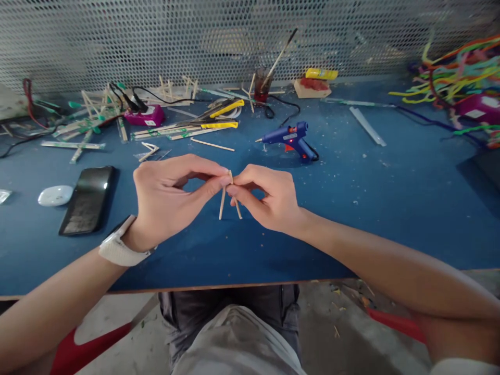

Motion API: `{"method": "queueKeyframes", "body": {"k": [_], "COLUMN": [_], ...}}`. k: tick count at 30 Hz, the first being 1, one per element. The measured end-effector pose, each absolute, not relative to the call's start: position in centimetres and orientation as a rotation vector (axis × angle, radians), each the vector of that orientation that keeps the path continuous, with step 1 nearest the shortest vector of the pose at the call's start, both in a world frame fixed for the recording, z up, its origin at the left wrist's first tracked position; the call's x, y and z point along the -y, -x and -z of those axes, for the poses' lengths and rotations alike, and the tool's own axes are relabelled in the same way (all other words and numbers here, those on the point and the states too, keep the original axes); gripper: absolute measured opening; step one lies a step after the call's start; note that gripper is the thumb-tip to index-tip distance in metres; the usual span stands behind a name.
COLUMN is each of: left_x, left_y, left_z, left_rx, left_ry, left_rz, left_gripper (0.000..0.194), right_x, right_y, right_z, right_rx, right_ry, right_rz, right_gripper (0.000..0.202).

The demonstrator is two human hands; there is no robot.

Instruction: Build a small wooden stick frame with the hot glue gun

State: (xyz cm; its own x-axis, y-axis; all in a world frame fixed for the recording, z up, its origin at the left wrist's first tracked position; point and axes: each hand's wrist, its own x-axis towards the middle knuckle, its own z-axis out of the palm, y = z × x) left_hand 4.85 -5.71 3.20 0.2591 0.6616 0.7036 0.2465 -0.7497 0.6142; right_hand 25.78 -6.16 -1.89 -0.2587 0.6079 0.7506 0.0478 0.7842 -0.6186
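Pinched sticks (222, 203) splay below left grip (172, 192) and right grip (271, 197).

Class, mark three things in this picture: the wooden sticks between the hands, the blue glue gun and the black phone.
Wooden sticks (222, 204): head view, on the lower length of the left-side stick.
Blue glue gun (290, 137): head view, on its body.
Black phone (88, 200): head view, mid-screen.

One head-worn view looks forward and steeply down from close above the counter (390, 208), taking in the perforated panel (156, 41) at twelve o'clock and the wearer's shirt (236, 344) at six.
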Motion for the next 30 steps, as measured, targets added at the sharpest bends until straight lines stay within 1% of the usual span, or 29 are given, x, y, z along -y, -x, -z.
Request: {"method": "queueKeyframes", "body": {"k": [4, 8, 14, 22, 30], "left_x": [5.3, 5.6, 5.8, 6.0, 6.0], "left_y": [-5.1, -5.2, -4.7, -4.7, -4.6], "left_z": [-2.6, -1.9, -2.3, -2.3, -2.0], "left_rx": [-0.825, -0.835, -0.935, -0.953, -0.941], "left_ry": [-2.109, -2.074, -2.211, -2.225, -2.174], "left_rz": [-1.481, -1.522, -1.428, -1.423, -1.464], "left_gripper": [0.023, 0.029, 0.017, 0.017, 0.019], "right_x": [5.9, 6.0, 6.0, 5.9, 5.7], "right_y": [-25.8, -25.8, -25.9, -26.1, -25.9], "right_z": [2.2, 2.3, 2.2, 2.3, 2.4], "right_rx": [1.756, 1.750, 1.781, 1.820, 1.804], "right_ry": [0.513, 0.543, 0.541, 0.551, 0.512], "right_rz": [-0.596, -0.560, -0.507, -0.469, -0.499], "right_gripper": [0.017, 0.014, 0.013, 0.016, 0.015]}}
